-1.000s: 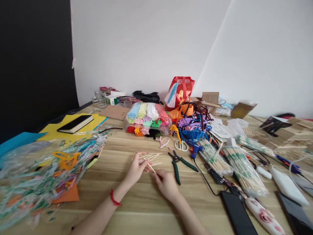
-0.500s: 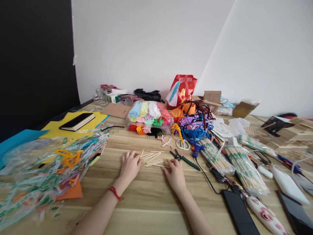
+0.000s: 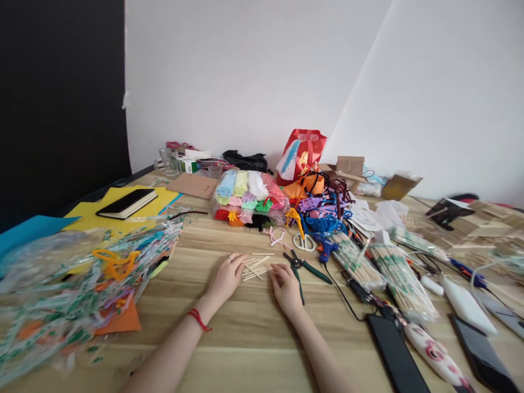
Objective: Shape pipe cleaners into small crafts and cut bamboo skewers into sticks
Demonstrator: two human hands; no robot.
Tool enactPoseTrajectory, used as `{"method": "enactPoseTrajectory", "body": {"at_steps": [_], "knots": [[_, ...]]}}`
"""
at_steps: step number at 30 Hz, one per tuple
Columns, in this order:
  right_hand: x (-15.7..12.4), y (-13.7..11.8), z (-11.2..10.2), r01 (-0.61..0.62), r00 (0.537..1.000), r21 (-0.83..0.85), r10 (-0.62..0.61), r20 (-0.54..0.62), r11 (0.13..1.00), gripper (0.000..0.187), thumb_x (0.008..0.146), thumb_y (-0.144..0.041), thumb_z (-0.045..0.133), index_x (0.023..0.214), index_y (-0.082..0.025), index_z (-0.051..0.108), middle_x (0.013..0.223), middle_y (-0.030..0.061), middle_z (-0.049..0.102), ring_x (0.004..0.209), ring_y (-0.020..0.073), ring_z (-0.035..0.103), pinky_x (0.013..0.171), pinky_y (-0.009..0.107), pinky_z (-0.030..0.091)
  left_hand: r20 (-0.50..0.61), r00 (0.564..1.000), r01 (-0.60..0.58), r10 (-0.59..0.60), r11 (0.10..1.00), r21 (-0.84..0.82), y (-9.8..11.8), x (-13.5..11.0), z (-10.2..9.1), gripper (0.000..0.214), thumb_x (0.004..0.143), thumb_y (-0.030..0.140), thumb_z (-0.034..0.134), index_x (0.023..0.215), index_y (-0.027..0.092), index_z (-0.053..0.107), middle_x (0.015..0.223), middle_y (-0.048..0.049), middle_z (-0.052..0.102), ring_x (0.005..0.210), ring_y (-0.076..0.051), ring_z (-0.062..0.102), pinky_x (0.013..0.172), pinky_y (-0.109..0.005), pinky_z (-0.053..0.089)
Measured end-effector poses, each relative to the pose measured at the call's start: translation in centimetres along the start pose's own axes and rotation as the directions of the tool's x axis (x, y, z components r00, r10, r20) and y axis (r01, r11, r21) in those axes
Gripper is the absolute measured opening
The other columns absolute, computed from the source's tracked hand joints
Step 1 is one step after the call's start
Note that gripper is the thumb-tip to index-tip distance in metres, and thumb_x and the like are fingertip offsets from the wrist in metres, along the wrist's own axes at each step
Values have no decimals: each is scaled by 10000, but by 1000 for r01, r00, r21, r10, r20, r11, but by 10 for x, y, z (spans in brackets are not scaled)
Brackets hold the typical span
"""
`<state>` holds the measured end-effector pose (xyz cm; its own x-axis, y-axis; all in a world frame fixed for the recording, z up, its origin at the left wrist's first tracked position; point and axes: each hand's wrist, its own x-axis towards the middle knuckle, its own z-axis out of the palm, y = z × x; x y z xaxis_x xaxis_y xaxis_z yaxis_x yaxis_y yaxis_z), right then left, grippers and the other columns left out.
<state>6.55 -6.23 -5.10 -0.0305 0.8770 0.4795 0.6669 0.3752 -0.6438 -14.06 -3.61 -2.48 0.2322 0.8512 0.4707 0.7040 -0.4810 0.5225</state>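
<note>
A small loose pile of short wooden sticks [image 3: 257, 267] lies on the wooden table in front of me, several of them crossing each other. On its left side, my left hand [image 3: 227, 275] rests with bent fingers at the stick ends. A red string bracelet [image 3: 199, 320] circles that wrist. My right hand [image 3: 285, 286] touches the right ends of the pile, its fingers bent and slightly apart. Neither hand visibly grips a stick, though the fingertips partly cover the ends. Just right of my right hand lie green-handled cutting pliers [image 3: 313, 271], jaws apart.
Plastic wrappers and scraps [image 3: 102, 284] heap up on the left. Behind the sticks is a bag of coloured pipe cleaners [image 3: 249, 199]. A blue glue gun [image 3: 326, 248], bagged sticks [image 3: 403, 281] and a black phone [image 3: 395, 355] crowd the right side.
Both hands have closed in on the sticks, which now lie in a tighter pile. A stick that stood up by my left fingers no longer shows. More of the pliers is uncovered.
</note>
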Motion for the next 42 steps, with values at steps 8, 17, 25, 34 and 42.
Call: {"method": "enactPoseTrajectory", "body": {"at_steps": [8,17,25,34,42], "knots": [[18,3,2,-12,1000,-168,10,-18,986,262,868,-272,450,936,-202,693,922,99,615,906,230,530,820,383,443,110,989,-113,102,988,106,17,-13,-10,223,775,324,627,991,292,675,1094,-61,609,1067,-258,488,913,-441,399],[35,6,13,-109,991,-241,123,44,964,172,827,-220,509,763,-175,663,794,71,612,838,211,537,788,317,404,146,987,-74,64,995,63,4,-12,-6,334,817,167,535,1128,266,605,1158,-65,569,1052,-215,514,908,-368,438],[30,14,21,-73,997,-291,71,-18,954,226,861,-176,395,739,-166,584,815,95,585,846,221,524,780,325,395,139,989,-51,42,997,59,0,-11,-3,266,813,176,543,1060,223,629,1096,-69,584,1028,-213,510,905,-365,438],[27,9,21,-88,994,-243,69,-86,966,201,880,-195,351,741,-199,496,776,81,545,801,224,517,732,342,413,42,987,-157,154,983,97,24,-12,-13,396,761,415,632,1124,257,600,1107,-55,615,1074,-253,483,924,-436,393],[17,-29,16,-64,993,13,65,-94,998,181,885,-220,324,753,-211,447,774,54,515,757,197,507,712,329,412,0,974,-226,227,971,78,37,-16,-5,213,884,248,486,1028,229,642,984,-29,694,925,-206,592,837,-396,448]]}}
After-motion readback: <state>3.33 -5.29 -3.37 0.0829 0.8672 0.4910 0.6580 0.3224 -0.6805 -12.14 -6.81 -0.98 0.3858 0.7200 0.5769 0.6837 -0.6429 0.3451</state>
